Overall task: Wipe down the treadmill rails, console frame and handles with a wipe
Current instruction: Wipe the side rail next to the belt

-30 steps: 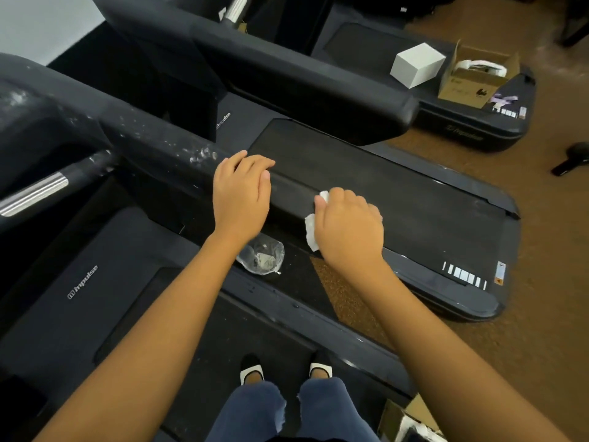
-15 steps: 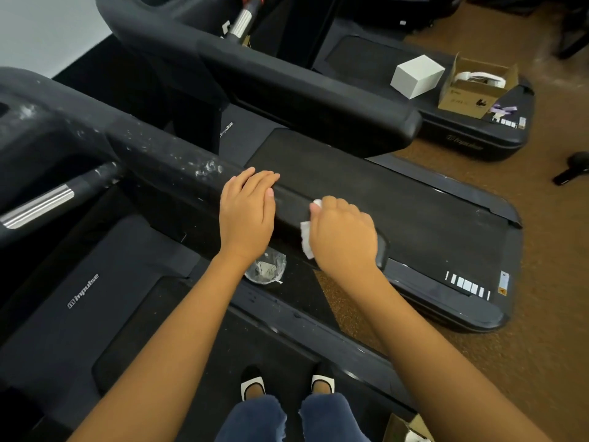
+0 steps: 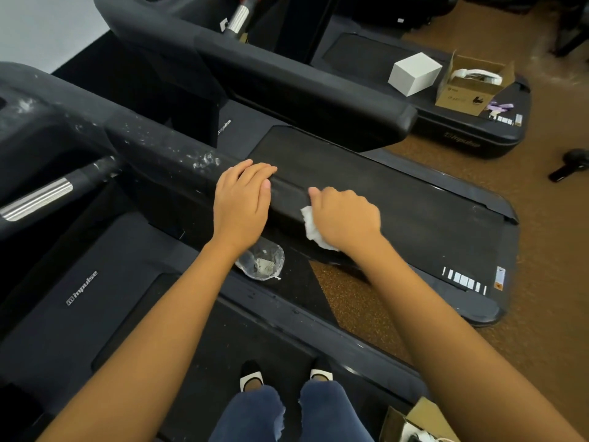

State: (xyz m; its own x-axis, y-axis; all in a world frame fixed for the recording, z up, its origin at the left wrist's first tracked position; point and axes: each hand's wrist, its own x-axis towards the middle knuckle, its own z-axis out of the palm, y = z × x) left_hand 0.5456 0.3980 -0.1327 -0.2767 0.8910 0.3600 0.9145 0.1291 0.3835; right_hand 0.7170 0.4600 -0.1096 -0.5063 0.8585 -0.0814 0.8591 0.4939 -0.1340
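A black treadmill handrail (image 3: 165, 154) runs from the upper left toward the middle, flecked with white residue along its top. My left hand (image 3: 242, 202) lies flat on the rail, fingers together, holding nothing. Just to its right, my right hand (image 3: 345, 218) is closed on a crumpled white wipe (image 3: 310, 226) and presses it against the near end of the same rail. Most of the wipe is hidden under my palm. A silver grip sensor bar (image 3: 38, 199) shows on the inner handle at far left.
A crumpled clear plastic wrapper (image 3: 263, 261) lies on the side rail below my hands. A neighbouring treadmill's handrail (image 3: 302, 87) crosses above. A white box (image 3: 414, 73) and an open cardboard box (image 3: 471, 82) sit on a farther deck. Another carton (image 3: 414, 422) is by my feet.
My right hand has slid the wipe slightly along the rail end and down its near side, showing more of the wipe below the thumb. My left hand stays on the rail.
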